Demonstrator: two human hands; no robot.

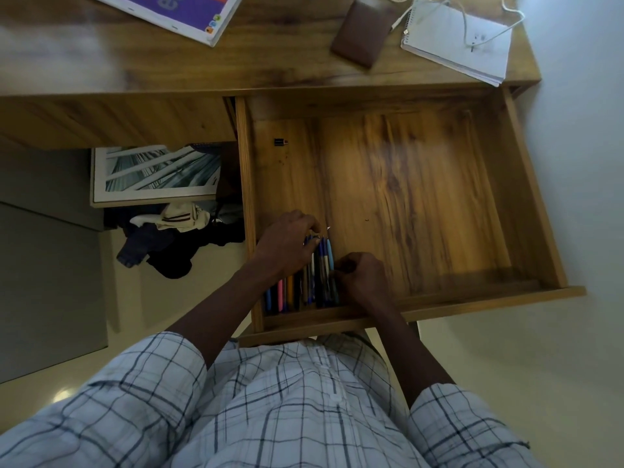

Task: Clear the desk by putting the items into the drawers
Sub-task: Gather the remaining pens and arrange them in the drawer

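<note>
The wooden drawer (506, 184) under the desk top is pulled out wide. In its near left corner lie several pens (317, 285) side by side, blue, pink, orange and dark ones. My left hand (287, 244) rests over the far ends of the pens, fingers curled on them. My right hand (361, 275) presses against the right side of the bundle, fingers closed on the outermost pens. A small black clip-like item (280, 142) lies at the drawer's far left.
On the desk top (101, 62) lie a purple-covered book (179, 8), a brown wallet (363, 33) and a spiral notebook (459, 45) with a white cable (469, 18) across it. A framed picture (155, 173) and a heap of clothes (175, 234) sit under the desk at left.
</note>
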